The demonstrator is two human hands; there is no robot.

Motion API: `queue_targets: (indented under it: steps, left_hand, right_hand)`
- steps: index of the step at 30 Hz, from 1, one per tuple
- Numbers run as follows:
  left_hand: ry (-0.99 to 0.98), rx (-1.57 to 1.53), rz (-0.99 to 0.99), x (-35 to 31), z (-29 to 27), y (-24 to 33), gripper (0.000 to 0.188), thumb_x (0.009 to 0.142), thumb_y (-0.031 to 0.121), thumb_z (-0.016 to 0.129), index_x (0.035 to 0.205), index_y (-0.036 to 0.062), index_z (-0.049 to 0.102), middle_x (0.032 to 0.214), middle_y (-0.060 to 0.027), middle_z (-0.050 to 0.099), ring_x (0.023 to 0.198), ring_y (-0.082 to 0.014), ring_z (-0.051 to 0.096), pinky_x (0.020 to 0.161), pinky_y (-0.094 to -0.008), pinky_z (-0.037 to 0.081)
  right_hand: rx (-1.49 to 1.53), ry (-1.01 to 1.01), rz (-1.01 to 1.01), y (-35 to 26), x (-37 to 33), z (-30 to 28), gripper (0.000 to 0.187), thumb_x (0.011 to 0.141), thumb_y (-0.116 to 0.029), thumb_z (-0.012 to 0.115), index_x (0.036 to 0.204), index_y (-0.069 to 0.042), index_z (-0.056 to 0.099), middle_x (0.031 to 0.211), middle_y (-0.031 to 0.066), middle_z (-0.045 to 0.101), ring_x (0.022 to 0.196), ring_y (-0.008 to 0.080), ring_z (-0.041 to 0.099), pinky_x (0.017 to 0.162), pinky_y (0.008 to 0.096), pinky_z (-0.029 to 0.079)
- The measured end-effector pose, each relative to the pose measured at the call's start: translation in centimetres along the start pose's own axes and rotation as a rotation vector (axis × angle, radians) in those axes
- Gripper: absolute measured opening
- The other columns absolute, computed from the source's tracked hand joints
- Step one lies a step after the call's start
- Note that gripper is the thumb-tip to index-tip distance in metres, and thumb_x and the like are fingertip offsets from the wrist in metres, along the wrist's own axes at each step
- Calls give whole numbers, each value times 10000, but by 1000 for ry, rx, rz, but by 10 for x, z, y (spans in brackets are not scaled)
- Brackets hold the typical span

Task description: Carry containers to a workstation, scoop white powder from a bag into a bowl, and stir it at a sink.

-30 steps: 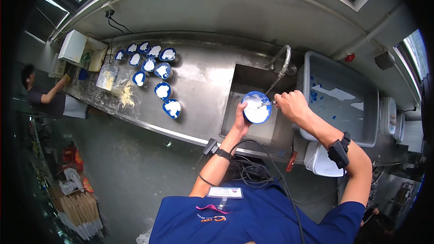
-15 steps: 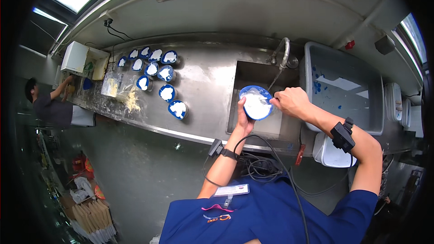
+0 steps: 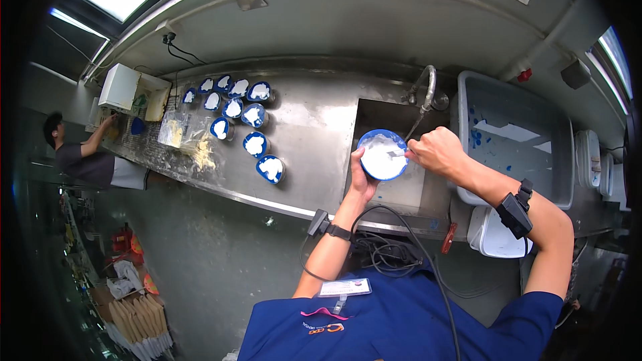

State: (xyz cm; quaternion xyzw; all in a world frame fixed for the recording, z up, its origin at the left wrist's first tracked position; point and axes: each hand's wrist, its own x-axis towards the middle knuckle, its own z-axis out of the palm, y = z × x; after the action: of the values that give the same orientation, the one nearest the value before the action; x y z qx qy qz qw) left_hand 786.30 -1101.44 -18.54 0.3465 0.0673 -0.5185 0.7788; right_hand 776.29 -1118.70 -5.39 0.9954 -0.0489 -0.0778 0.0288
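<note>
Over the sink, my left hand (image 3: 362,177) grips a blue mixing bowl (image 3: 376,176) by its left side, thumb at the rim. White powder or paste (image 3: 378,156) fills much of the bowl. My right hand (image 3: 436,152) is closed at the bowl's right edge. From its fingers the greyish blade of what looks like a spatula (image 3: 394,155) reaches into the white material; the handle is hidden in the fist. Behind the bowl, a curved metal tap (image 3: 429,87) stands over the sink (image 3: 401,194).
Several blue-rimmed cups (image 3: 270,169) of white material stand on the steel counter (image 3: 314,134) to the left, near a clear plastic bag (image 3: 173,135) and yellowish crumbs. A large grey tub (image 3: 570,154) of water sits right of the sink. Another person (image 3: 87,160) works at the far left.
The whole view has shifted slightly, so counter and cups appear a little lower and farther right. Both hands keep hold of the bowl and spatula; the blade's position in the white material differs slightly.
</note>
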Motion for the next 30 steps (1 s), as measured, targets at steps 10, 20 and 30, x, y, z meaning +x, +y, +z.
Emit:
queue_targets:
  steps: [10, 20, 30]
  left_hand:
    - [-40, 9, -25, -6, -4, 0, 718, 842, 571, 541, 1363, 77, 516, 1321, -112, 592, 1224, -281, 579, 1011, -476, 490]
    - [94, -35, 113, -14, -2, 1, 724, 837, 580, 524, 1350, 69, 515, 1294, -117, 597, 1211, -296, 574, 1013, -462, 478]
    - [116, -64, 210, -21, -12, -13, 718, 820, 584, 556, 1316, 67, 513, 1247, -109, 599, 1161, -278, 590, 984, -440, 485]
  right_hand:
    - [-75, -3, -71, 40, 11, -7, 303, 909, -426, 632, 866, -131, 686, 610, 56, 632, 614, 257, 660, 662, 384, 472]
    - [424, -305, 229, 5, -6, 2, 398, 939, -428, 555, 964, -91, 764, 857, 166, 734, 831, 342, 717, 782, 445, 576]
    - [1494, -849, 714, -19, -18, 55, 516, 993, -519, 492, 978, -73, 751, 586, 22, 507, 479, 87, 438, 473, 277, 372]
